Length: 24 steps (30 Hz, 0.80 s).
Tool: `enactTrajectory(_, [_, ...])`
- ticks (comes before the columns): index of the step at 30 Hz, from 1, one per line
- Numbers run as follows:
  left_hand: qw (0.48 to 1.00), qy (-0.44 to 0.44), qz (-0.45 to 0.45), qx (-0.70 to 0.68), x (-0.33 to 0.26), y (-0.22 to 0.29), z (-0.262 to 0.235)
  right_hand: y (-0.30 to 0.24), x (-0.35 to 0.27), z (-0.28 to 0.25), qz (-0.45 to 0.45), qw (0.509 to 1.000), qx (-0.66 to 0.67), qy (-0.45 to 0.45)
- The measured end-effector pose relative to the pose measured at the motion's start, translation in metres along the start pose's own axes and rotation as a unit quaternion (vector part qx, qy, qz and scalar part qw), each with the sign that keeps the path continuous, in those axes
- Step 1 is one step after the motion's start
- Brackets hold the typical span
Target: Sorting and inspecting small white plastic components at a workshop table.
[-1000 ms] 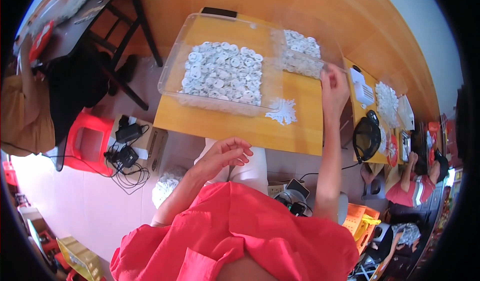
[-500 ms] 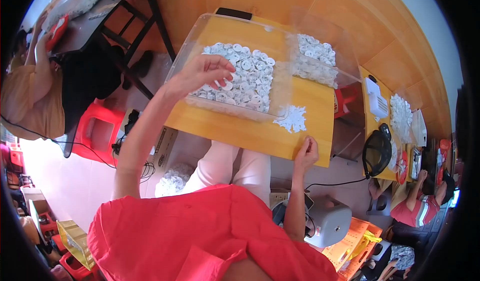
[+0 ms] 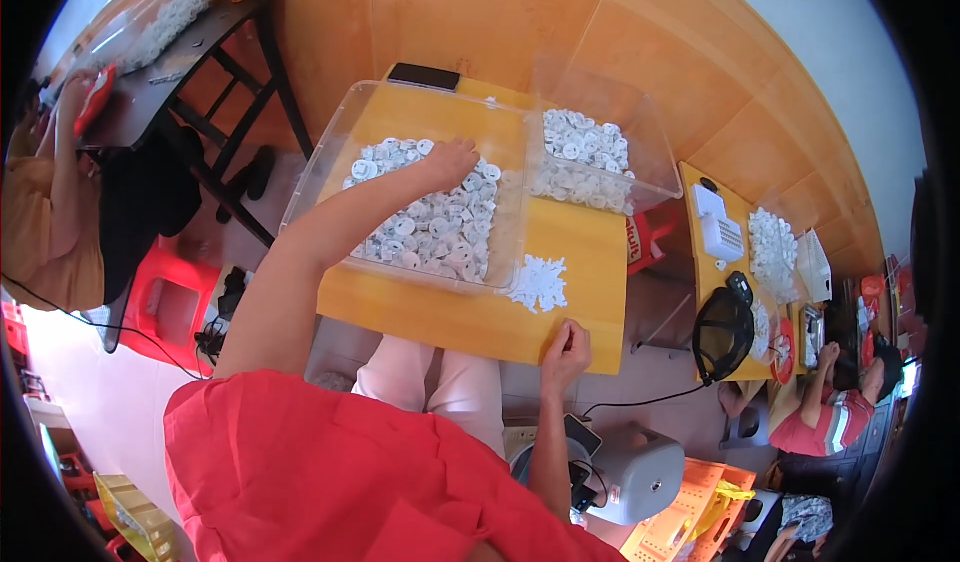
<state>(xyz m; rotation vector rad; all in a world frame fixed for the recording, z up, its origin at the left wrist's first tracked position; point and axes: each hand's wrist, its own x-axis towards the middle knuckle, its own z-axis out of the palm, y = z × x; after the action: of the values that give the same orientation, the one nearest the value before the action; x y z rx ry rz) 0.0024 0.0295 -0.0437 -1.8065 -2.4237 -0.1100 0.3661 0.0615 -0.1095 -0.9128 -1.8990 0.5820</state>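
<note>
My left hand [image 3: 452, 163] reaches into a wide clear plastic bin, over the far right part of a heap of small round white plastic parts [image 3: 430, 224]. Its fingers point down at the parts and their tips are hidden. Near the table's front edge, my right hand [image 3: 567, 354] is closed in a pinch; whatever it may hold is too small to make out. Just beyond that hand lies a loose pile of small white plastic pieces [image 3: 539, 284] on the yellow table [image 3: 450, 324]. The clear bin [image 3: 408, 273] stands to the left of this pile.
A second clear bin [image 3: 655, 174] of round white parts stands at the back right. A dark phone [image 3: 424, 77] lies behind the large bin. Right of the table are a black mesh fan [image 3: 724, 332] and a grey machine [image 3: 640, 474]. Other people sit at tables on both sides.
My left hand has moved from above the near part of the heap to its far right, down at the parts. My right hand stays pinched near the table edge. The view has shifted.
</note>
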Motion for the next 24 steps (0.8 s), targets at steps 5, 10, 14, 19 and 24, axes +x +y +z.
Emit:
enactTrajectory(5, [0.993, -0.112, -0.026, -0.009, -0.010, 0.009, -0.019, -0.013, 0.002, -0.005, 0.024, 0.999, -0.008, -0.023])
enactTrajectory(10, [0.991, -0.121, -0.006, -0.062, -0.039, 0.006, -0.022, -0.013, 0.009, -0.003, 0.027, 0.999, -0.011, -0.022])
enactTrajectory(14, [0.981, -0.140, 0.029, -0.134, -0.059, 0.008, -0.027, -0.007, 0.010, 0.000, -0.017, 1.000, -0.008, 0.004])
enactTrajectory(19, [0.984, -0.151, 0.029, -0.094, -0.061, 0.016, -0.030, -0.006, 0.008, -0.003, 0.022, 1.000, 0.004, 0.001])
enactTrajectory(24, [0.984, -0.101, 0.023, -0.144, -0.064, 0.007, -0.031, -0.003, 0.009, -0.002, 0.053, 0.997, 0.049, 0.035])
